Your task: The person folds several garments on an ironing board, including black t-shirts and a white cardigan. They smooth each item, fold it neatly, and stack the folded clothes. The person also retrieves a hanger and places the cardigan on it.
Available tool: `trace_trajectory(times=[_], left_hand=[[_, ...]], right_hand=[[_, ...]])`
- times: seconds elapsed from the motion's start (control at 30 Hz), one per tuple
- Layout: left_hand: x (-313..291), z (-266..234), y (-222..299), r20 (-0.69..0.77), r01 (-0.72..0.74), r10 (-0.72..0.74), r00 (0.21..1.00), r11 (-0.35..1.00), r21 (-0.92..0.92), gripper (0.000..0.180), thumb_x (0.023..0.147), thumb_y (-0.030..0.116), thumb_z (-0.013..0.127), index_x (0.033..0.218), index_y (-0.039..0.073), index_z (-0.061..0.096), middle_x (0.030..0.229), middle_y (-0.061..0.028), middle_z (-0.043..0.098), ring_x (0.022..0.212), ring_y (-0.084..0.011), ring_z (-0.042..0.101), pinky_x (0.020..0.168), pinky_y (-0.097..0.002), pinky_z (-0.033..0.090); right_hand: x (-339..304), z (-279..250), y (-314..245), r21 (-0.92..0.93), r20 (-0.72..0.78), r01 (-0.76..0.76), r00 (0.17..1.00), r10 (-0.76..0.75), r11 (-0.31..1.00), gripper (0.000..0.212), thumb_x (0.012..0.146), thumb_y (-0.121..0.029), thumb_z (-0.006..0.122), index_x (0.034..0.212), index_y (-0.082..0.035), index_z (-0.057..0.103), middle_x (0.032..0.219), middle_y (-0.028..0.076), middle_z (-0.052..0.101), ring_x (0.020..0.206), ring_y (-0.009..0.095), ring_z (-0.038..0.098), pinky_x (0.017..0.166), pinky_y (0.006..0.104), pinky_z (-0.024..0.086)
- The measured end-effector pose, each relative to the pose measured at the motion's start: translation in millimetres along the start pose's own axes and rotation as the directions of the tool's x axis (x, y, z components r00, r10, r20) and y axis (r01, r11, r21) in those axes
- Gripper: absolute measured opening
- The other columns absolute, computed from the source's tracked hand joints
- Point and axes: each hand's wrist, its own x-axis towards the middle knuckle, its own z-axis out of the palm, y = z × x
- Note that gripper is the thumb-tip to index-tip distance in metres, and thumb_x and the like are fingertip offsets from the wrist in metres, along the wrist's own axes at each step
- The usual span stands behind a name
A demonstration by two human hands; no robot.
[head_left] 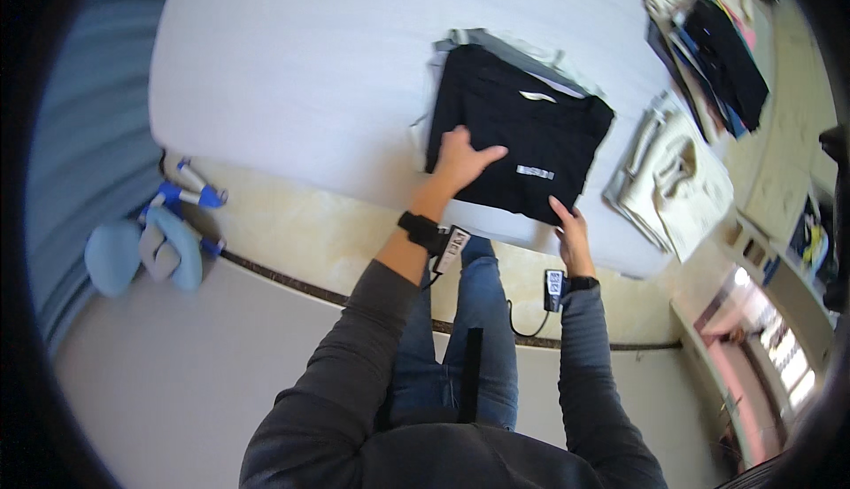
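Observation:
A black T-shirt, folded into a rough square, lies on top of a stack of folded clothes on the bed. Grey and white cloth of that stack shows past its far edge. My left hand rests on the shirt's left part, open, with the thumb spread from the fingers. At the near right corner my right hand holds the shirt's edge. Its thumb lies on the black fabric, while the other fingers are partly hidden at the edge.
The clothes lie on a bed with a white sheet. To the right are folded cream clothes and a pile of dark garments. A light-blue padded object with blue tubes stands on the floor at left, near a blue curtain.

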Motion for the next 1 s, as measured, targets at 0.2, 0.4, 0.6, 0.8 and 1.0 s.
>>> trace_trajectory(times=[0.2,0.4,0.6,0.8,1.0], left_hand=[[-22,-5,41,0.125,-0.099,0.142,0.982,0.949,-0.300,0.043,0.080,0.020,0.070,0.112,-0.005,0.056,0.108,-0.0206,0.063,0.099,-0.0286,0.062,0.086,-0.0352,0.048],[-65,-110,61,-0.190,-0.006,-0.048,0.981,0.962,-0.274,0.041,0.080,0.018,0.069,0.112,-0.004,0.056,0.104,-0.0183,0.064,0.096,-0.0289,0.063,0.085,-0.0369,0.048],[-70,-227,-45,-0.378,-0.160,-0.020,0.925,0.885,-0.438,0.050,0.080,0.016,0.070,0.122,-0.004,0.049,0.116,-0.0144,0.059,0.104,-0.0222,0.057,0.091,-0.0326,0.044],[-39,-307,-197,-0.575,0.057,-0.147,0.805,0.984,-0.171,0.038,0.081,0.016,0.068,0.113,0.002,0.054,0.105,-0.0108,0.060,0.091,-0.0192,0.059,0.081,-0.0312,0.047],[23,-384,-202,-0.199,-0.384,0.433,0.879,0.891,0.241,0.015,0.081,0.009,0.064,0.095,0.010,0.065,0.093,-0.0045,0.064,0.093,-0.0224,0.057,0.080,-0.0318,0.046]], right_hand=[[-35,-13,-40,0.015,0.142,0.225,0.964,-0.225,0.974,0.010,0.078,-0.006,0.065,0.087,-0.003,0.062,0.084,0.002,0.064,0.074,0.009,0.058,0.069,0.0207,0.044],[-126,47,-106,0.085,0.437,0.464,0.778,-0.451,0.882,0.023,0.074,0.007,0.057,0.095,-0.003,0.054,0.093,0.002,0.062,0.083,0.009,0.057,0.078,0.0221,0.044],[-94,212,-71,0.004,0.494,0.629,0.675,-0.548,0.777,0.023,0.074,0.006,0.063,0.079,-0.009,0.046,0.072,-0.009,0.037,0.065,0.001,0.033,0.059,0.0173,0.028],[-66,320,-26,-0.573,0.243,0.804,0.353,-0.903,0.160,0.033,0.072,-0.001,0.065,0.102,-0.001,0.053,0.087,0.013,0.058,0.081,0.028,0.058,0.077,0.0343,0.048],[-114,392,47,-0.472,0.603,0.866,0.456,-0.655,0.169,0.024,0.075,-0.009,0.069,0.095,-0.004,0.058,0.090,0.010,0.057,0.078,0.026,0.060,0.071,0.0347,0.050]])
